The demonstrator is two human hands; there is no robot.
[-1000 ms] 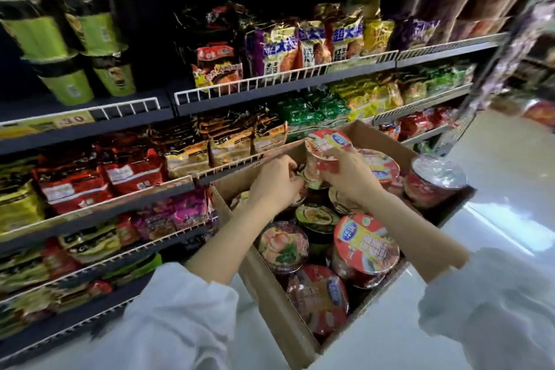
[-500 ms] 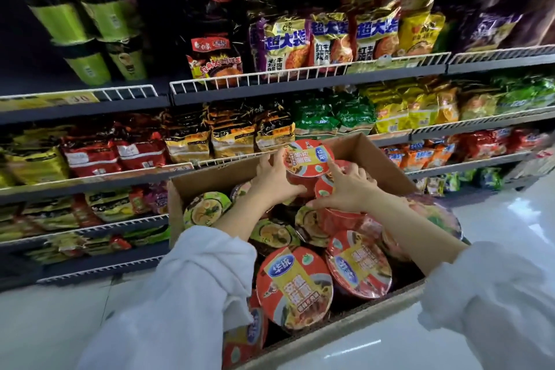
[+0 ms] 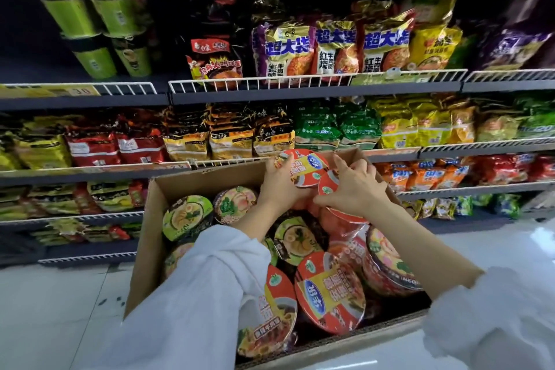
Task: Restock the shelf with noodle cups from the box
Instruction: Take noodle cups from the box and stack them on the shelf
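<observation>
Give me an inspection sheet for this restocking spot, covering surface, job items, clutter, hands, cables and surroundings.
Surface: pale glossy floor with a few dark specks.
Job's things: open cardboard box full of noodle cups; tall green cups on the upper shelf.
Clutter: nothing seen.
Hands: left hand grips a raised red noodle cup; right hand grips a second red cup beside it.
Cables: nothing seen.
Surroundings: wire-fronted shelves stocked with noodle packets.
</observation>
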